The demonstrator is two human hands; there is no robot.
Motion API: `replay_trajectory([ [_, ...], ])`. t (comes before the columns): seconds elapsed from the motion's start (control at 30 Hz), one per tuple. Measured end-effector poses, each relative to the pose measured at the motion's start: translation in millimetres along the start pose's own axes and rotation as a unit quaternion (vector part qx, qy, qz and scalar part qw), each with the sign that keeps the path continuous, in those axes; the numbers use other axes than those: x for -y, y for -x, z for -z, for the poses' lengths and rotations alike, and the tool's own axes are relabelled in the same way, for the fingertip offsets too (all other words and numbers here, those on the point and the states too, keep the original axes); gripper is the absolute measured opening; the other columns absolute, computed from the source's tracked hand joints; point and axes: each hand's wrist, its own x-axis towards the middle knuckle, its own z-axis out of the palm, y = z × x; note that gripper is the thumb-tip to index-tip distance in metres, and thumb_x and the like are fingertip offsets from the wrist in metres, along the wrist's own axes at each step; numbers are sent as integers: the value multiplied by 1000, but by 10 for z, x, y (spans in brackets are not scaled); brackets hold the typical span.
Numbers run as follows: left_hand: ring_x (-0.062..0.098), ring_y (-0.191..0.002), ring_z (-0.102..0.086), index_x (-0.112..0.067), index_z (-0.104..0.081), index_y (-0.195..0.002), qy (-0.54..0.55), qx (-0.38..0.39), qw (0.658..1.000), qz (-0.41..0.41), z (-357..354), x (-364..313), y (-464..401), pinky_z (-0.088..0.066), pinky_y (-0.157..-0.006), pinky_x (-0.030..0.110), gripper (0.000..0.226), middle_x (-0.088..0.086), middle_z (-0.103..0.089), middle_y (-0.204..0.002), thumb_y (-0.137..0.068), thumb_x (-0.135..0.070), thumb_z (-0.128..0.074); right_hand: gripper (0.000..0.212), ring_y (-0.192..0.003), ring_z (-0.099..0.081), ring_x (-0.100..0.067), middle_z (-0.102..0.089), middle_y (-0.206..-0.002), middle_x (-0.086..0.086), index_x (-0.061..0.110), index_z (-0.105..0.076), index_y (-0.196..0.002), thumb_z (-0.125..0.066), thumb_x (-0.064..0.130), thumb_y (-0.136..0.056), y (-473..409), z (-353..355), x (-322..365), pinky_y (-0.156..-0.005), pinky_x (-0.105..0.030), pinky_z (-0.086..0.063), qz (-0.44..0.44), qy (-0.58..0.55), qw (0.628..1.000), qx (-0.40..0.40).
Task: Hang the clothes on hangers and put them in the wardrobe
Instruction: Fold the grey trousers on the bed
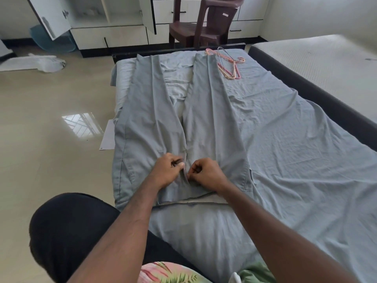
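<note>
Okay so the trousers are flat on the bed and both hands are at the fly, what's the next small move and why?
Probably finish closing the fly. Both the left hand and right hand pinch the cloth on either side of the zip, on the trousers spread flat on the bed. The hangers lie untouched at the far end, so hanging comes after.

Position: head-worn, above the near end of the bed (306, 160), looking down over both forearms.
Facing: forward and down — toward 12 o'clock, along the bed to the wardrobe (106, 21) and chair (206, 19).
Nearness: close to the hands; trousers (204, 111) run away up the frame.
Lens: wide — floor at 9 o'clock, second bed at 2 o'clock.
Shared: single view, no overlap.
</note>
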Motion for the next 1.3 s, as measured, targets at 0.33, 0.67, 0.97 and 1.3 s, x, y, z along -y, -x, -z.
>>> replay_trajectory([
  [0.33,14,-79,-64,-12,-77,-93,-93,-26,995,-34,1481,145,-745,-48,-75,27,14,-1,-70,-81,-92,-24,-70,14,-79,-67,-22,-72,-80,2,21,-71,-81,-56,20,-80,-1126,-266,1127,-72,-38,-58,41,109,985,-130],
  [0.67,18,-81,-67,-20,-75,-90,-71,30,995,-68,2194,840,-1789,-58,-83,40,12,0,-72,-85,-92,-27,-66,16,-78,-64,-29,-71,-78,-2,19,-69,-79,-54,19,-80,-2102,-765,1627,-66,-35,-50,-58,167,968,-177],
  [0.97,21,-77,-65,-18,-70,-85,-89,138,986,-19,3013,390,-2321,-58,-79,44,16,-1,-68,-78,-95,-27,-61,17,-74,-64,-28,-69,-77,0,20,-67,-79,-50,15,-82,-2246,-174,2222,-65,-37,-52,-183,153,964,-121],
  [1.3,16,-75,-64,-16,-69,-84,-122,257,959,-21,3904,-777,-3176,-58,-78,42,24,-2,-67,-79,-97,-32,-59,18,-67,-61,-23,-66,-72,3,19,-67,-79,-51,18,-88,-2625,1219,3191,-63,-34,-51,-280,121,941,-145],
])
